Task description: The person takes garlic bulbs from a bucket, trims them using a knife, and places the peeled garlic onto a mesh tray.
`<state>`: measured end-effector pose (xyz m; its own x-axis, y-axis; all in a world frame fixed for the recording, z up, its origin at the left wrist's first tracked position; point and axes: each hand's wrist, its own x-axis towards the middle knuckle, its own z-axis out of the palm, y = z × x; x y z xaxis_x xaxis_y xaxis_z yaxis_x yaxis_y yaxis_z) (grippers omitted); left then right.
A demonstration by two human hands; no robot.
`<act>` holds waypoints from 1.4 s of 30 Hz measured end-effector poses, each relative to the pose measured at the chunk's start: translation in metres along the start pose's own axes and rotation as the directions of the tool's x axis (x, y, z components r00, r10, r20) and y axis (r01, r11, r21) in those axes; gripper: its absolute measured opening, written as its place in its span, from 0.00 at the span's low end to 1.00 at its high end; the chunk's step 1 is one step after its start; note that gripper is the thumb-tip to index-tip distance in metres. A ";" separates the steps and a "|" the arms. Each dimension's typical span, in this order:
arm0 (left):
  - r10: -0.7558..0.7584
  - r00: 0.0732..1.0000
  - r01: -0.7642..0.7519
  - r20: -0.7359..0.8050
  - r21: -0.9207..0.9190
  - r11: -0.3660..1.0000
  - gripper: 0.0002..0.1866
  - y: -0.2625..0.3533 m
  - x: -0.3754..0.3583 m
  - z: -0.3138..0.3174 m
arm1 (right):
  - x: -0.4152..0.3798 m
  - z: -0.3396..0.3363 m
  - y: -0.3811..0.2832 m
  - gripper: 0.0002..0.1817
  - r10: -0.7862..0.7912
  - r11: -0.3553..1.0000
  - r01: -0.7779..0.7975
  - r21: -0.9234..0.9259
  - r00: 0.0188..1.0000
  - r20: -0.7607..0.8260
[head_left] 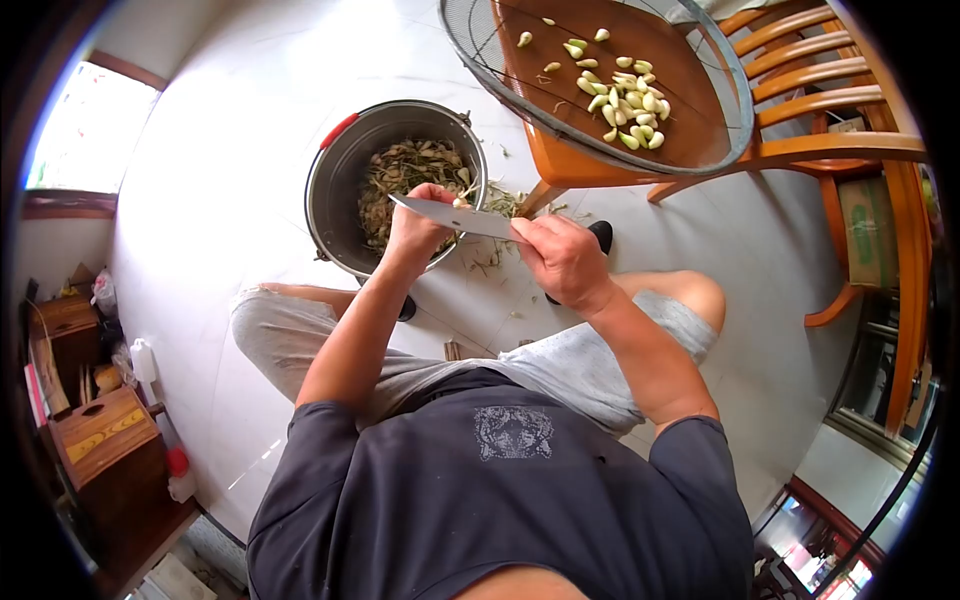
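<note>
Pale floor (220, 150), seen from above. The left hand (425, 228) pinches a garlic piece (461, 203) at the bucket's (315, 205) rim; the right hand (568, 258) grips a knife (478, 221) beside it. Beyond the right hand, a mesh tray (742, 110) bears peeled cloves (630, 103); the bucket contains trimmings (400, 172), any unpeeled remainder being indistinguishable.

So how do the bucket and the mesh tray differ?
The bucket is deep; the mesh tray is shallow. The bucket stands on the floor, the mesh tray on a chair. The bucket holds plant scraps, the mesh tray pale cloves. Both are round.
</note>
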<state>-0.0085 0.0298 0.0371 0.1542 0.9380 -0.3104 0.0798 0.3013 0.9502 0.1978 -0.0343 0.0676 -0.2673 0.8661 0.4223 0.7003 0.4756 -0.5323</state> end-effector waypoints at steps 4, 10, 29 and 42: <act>-0.064 0.997 0.069 0.048 -0.119 0.990 0.07 -0.004 -0.006 0.013 | -0.006 -0.003 0.003 0.09 -0.035 0.998 0.034 -0.057 0.999 -0.016; -0.110 0.988 0.128 0.108 -0.177 0.976 0.07 -0.010 -0.003 0.019 | -0.012 -0.007 0.006 0.09 -0.033 0.996 0.030 -0.088 0.999 -0.036; 0.022 0.998 -0.028 0.061 0.094 0.995 0.08 -0.018 -0.008 0.033 | -0.017 -0.011 0.007 0.11 0.027 0.995 -0.027 -0.099 1.000 -0.003; 0.019 0.999 -0.023 0.040 0.091 0.996 0.06 -0.014 -0.011 0.035 | -0.018 -0.009 0.007 0.10 0.039 0.994 -0.038 -0.104 0.999 0.005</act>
<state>0.0230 0.0093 0.0262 0.1951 0.9359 -0.2933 0.1654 0.2633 0.9504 0.2134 -0.0472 0.0625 -0.2431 0.8849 0.3974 0.7751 0.4235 -0.4690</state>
